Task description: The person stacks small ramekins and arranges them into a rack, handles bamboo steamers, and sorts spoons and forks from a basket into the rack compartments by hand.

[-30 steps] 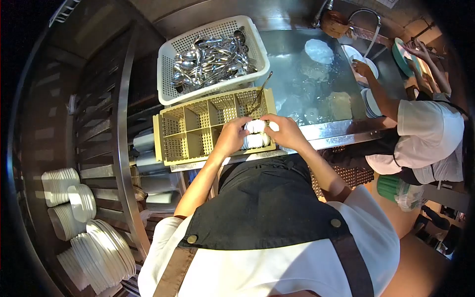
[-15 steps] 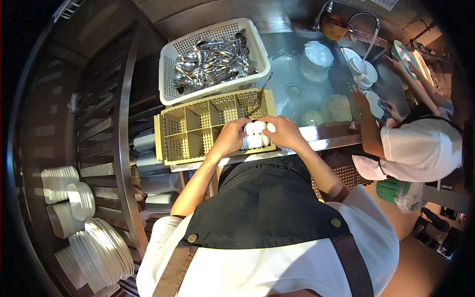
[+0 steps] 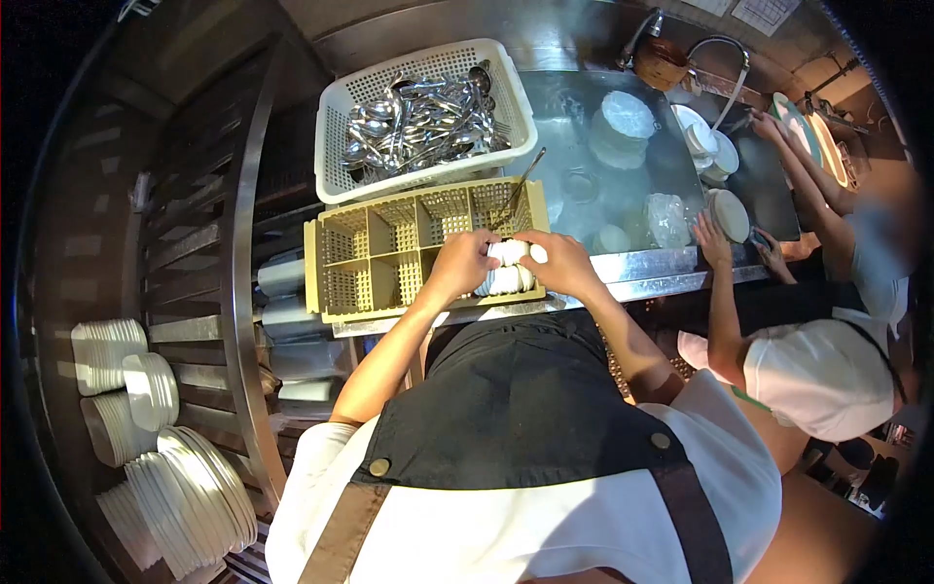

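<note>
A yellow divided cutlery rack (image 3: 309, 268) stands at the sink's near edge. Its front right compartment holds rows of white, rounded pieces (image 3: 504, 280) that look like ceramic soup spoons. My left hand (image 3: 463, 267) is closed on the left end of the upper row, and my right hand (image 3: 564, 263) grips the same row from the right. Fingers hide part of the row. A long-handled metal utensil (image 3: 531, 165) leans in the back right compartment. Behind the rack, a white perforated basket (image 3: 328, 146) is heaped with metal spoons and other cutlery (image 3: 413, 122).
Right of the basket lies a water-filled sink (image 3: 555, 117) with stacked bowls (image 3: 623, 131) in it. A co-worker's hands (image 3: 715, 239) handle a round white dish (image 3: 728, 216); another person works beyond. A metal rack post (image 3: 238, 292) and stacked white plates (image 3: 209, 487) stand left.
My hands stay on the white pieces, shifting only slightly. The co-worker to the right has moved lower in view, hands now at a round dish. The camera view has shifted a little.
</note>
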### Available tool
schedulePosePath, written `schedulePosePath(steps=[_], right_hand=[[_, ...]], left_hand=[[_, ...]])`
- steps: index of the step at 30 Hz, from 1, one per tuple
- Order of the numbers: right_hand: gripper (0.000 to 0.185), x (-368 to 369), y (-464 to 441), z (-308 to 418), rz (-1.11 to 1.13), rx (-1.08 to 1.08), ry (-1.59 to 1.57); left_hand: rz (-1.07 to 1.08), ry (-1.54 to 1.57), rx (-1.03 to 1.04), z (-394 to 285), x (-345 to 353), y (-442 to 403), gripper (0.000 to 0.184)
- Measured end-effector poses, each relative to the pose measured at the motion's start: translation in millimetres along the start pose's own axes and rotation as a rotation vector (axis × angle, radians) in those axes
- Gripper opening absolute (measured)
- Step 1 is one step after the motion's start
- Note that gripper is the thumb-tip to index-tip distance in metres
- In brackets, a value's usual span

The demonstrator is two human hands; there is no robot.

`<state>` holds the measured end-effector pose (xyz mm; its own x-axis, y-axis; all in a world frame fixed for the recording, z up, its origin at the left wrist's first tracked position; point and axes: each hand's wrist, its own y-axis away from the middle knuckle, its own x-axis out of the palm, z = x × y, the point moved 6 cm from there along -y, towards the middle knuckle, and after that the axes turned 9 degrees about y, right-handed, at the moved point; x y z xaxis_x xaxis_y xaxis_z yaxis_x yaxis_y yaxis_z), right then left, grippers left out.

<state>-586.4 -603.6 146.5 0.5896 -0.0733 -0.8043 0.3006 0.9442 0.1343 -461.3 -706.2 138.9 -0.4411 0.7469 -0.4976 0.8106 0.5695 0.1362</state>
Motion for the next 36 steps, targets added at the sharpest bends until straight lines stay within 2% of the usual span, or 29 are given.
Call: schedulePosePath(steps=[1,3,5,7,11,15,19,21,24,29,34,36], right_hand=[[0.035,0,0,0,-0.004,0.03,0.005],[0.034,0,1,0,-0.017,0.087,0.019],[0.034,-2,6,5,-0.035,0.051,0.0],[0.033,-2,5,4,-0.048,-0.004,-0.054],[0.035,-1,1,2,-0.008,0.002,-0.042],[0.038,-2,2,5,0.012,0.025,0.042],[0.04,0,1,2,0.053,0.053,0.081],[0.04,1,0,2,0.042,0.024,0.049],[0.037,-1,2,7,-0.003,-0.003,0.026],[0.035,-1,2,4,-0.032,0.018,0.015],[0.035,-1,1,2,-0.006,0.005,0.01],[0.034,-3,3,2,-0.001,-0.004,0.005]], left_hand=[[-0.093,-0.196,0.089,-9,0,1,0.032],[-0.144,-0.2,0.072,-7,3,3,0.031],[-0.154,-0.185,0.074,-10,-2,6,0.031],[-0.064,0.019,-0.025,-8,-2,10,0.031],[-0.104,-0.113,0.128,-10,8,13,0.034],[-0.055,-0.182,0.09,-13,9,4,0.031],[0.025,-0.023,0.038,-4,1,4,0.03],[-0.017,0.125,0.077,2,1,6,0.032],[-0.055,0.099,0.034,2,2,8,0.033],[-0.239,0.014,0.058,2,2,17,0.033],[-0.087,0.157,0.017,8,1,20,0.031],[-0.041,0.227,0.061,7,-2,22,0.036]])
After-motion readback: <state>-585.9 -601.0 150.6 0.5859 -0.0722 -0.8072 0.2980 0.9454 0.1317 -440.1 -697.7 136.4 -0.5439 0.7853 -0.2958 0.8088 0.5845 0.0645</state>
